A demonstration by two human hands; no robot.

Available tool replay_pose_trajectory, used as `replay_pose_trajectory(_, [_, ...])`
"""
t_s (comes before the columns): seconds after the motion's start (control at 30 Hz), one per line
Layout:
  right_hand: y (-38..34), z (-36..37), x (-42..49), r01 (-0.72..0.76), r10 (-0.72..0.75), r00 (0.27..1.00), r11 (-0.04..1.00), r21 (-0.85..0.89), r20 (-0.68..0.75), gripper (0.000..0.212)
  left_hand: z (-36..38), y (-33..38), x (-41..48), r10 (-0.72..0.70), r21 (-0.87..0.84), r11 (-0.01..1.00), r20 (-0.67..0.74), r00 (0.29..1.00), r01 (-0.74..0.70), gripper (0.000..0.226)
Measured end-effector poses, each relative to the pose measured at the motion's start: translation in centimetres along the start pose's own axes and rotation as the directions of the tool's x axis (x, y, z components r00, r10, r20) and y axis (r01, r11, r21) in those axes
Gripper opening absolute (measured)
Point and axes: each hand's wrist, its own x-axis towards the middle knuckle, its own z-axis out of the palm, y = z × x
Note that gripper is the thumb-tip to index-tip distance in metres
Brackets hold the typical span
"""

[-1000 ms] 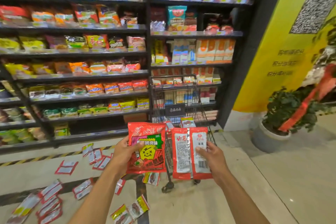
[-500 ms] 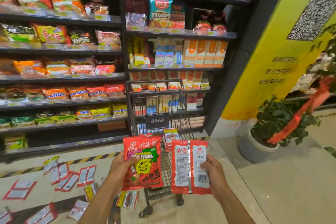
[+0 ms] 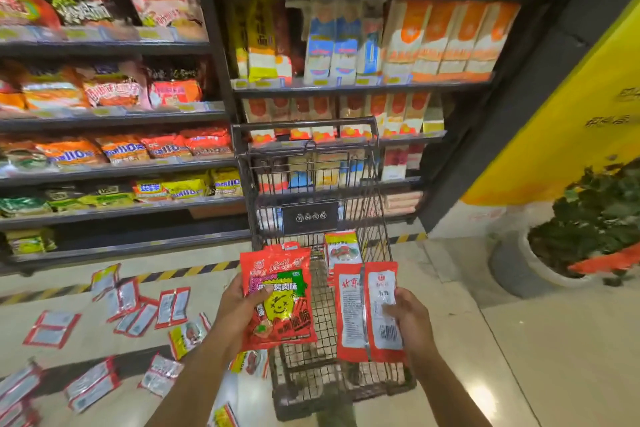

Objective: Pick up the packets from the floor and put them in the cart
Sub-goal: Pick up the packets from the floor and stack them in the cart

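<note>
My left hand [image 3: 235,312] grips a red packet with a yellow-green face print [image 3: 280,302], front side toward me, held over the left rim of the black wire cart [image 3: 375,204]. In my right hand [image 3: 410,322] is a second red packet [image 3: 360,312], back label and barcode showing, above the cart basket. One packet [image 3: 341,250] leans inside the cart at its far end. Several red and white packets [image 3: 138,308] lie scattered on the floor to the left.
Dark shelves [image 3: 114,118] stocked with snack bags fill the left and back. A yellow wall [image 3: 568,107] and a potted plant [image 3: 588,218] with a red ribbon stand to the right. A yellow-black hazard stripe [image 3: 194,270] runs along the floor.
The view has moved closer to the cart, so it now sits directly under both hands. Both hands keep holding their packets, now over the basket.
</note>
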Motion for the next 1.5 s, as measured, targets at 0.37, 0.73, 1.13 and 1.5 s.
replay_pose_trajectory(0.37, [0.4, 4.7, 26.1, -0.105, 0.106, 0.994, 0.987, -0.119, -0.001, 0.017, 7.2, -0.6, 19.9, -0.162, 0.087, 0.98, -0.182, 0.97, 0.18, 0.038])
replay_pose_trajectory(0.73, [8.0, 11.4, 45.3, -0.001, 0.023, 0.998, 0.927, -0.376, 0.055, 0.025, 6.6, -9.5, 38.7, -0.188, 0.18, 0.946, -0.374, 0.908, 0.27, 0.036])
replay_pose_trajectory(1.13, [14.0, 14.4, 48.3, 0.344, -0.399, 0.896, 0.343, -0.874, 0.196, 0.063, 5.8, -16.7, 45.4, -0.079, 0.562, 0.759, -0.422, 0.903, 0.329, 0.055])
replay_pose_trajectory(1.5, [17.6, 15.2, 48.0, 0.513, -0.308, 0.815, -0.013, -0.858, 0.492, 0.067, 6.2, -22.2, 43.6, 0.033, 0.989, 0.085, 0.119, 0.992, -0.122, 0.075])
